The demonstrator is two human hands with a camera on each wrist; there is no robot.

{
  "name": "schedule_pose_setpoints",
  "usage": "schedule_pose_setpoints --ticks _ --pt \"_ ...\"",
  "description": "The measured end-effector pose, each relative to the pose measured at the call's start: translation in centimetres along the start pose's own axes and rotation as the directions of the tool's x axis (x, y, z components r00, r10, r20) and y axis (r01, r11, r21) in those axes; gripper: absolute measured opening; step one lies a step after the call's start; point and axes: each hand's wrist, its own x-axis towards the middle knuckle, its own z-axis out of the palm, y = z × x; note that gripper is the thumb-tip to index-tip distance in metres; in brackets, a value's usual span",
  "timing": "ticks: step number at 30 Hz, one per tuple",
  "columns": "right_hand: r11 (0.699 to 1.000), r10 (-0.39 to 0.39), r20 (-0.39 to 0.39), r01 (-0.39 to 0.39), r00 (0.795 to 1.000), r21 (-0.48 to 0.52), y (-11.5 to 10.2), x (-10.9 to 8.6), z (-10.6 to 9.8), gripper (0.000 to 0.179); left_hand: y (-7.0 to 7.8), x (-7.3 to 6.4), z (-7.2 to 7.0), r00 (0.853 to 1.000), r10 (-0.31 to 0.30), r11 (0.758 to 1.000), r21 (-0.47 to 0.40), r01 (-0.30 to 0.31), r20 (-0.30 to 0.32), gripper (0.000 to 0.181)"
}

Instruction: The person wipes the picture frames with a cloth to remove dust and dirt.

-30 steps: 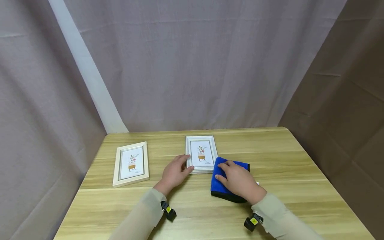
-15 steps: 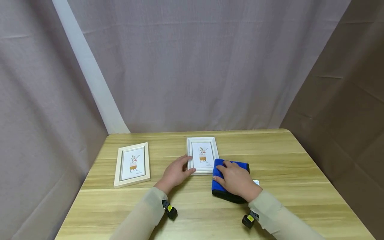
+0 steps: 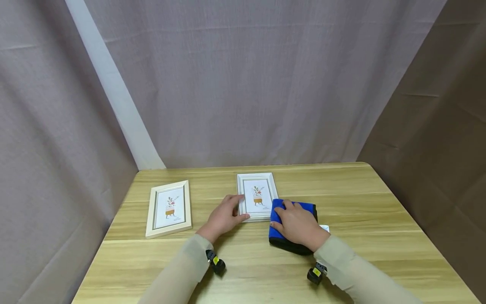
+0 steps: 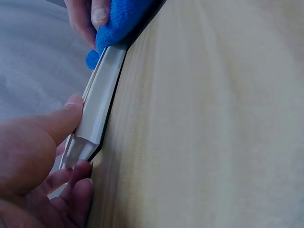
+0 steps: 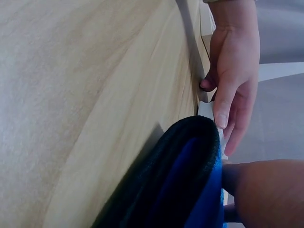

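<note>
A white picture frame (image 3: 257, 196) lies face up mid-table, showing a print of flowers in a brown pot on legs. My left hand (image 3: 225, 215) holds its lower left corner; in the left wrist view the thumb (image 4: 71, 111) lies along the near edge and other fingers bend at the corner. Beside it, my right hand (image 3: 301, 223) holds a folded blue cloth (image 3: 278, 209) from above, fingers bent on it. The cloth has black edging and a white tag (image 3: 324, 228). It overlaps the frame's lower right corner, hiding it. In the right wrist view, the cloth's folded layers (image 5: 190, 161) face the camera.
A cream picture frame (image 3: 169, 209) with a similar print lies to the left on the wooden table (image 3: 341, 185). Grey curtains (image 3: 247, 84) hang behind the table and on the left. Brown fabric (image 3: 436, 147) hangs along the right side.
The view has shifted slightly. My right wrist has drawn a little to the left, and more of the white tag shows. My left hand keeps its place at the white frame.
</note>
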Motion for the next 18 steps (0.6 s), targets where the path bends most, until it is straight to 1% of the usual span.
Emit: schedule_pose_setpoints --ticks 4,12,18 --pt "1.000 0.007 0.008 -0.007 1.000 0.008 -0.06 0.20 -0.02 0.056 -0.03 0.23 -0.23 1.000 0.000 1.000 0.004 0.000 0.007 0.079" --pt "1.000 0.013 0.034 -0.014 0.999 0.022 -0.01 0.34 -0.11 0.057 -0.14 0.14 -0.44 1.000 -0.008 1.000 0.014 0.007 0.021 0.076" --pt "1.000 0.016 0.041 -0.017 0.999 0.020 0.39 0.87 -0.25 0.056 -0.25 0.23 -0.34 1.000 -0.004 1.000 0.017 0.004 0.021 0.075"
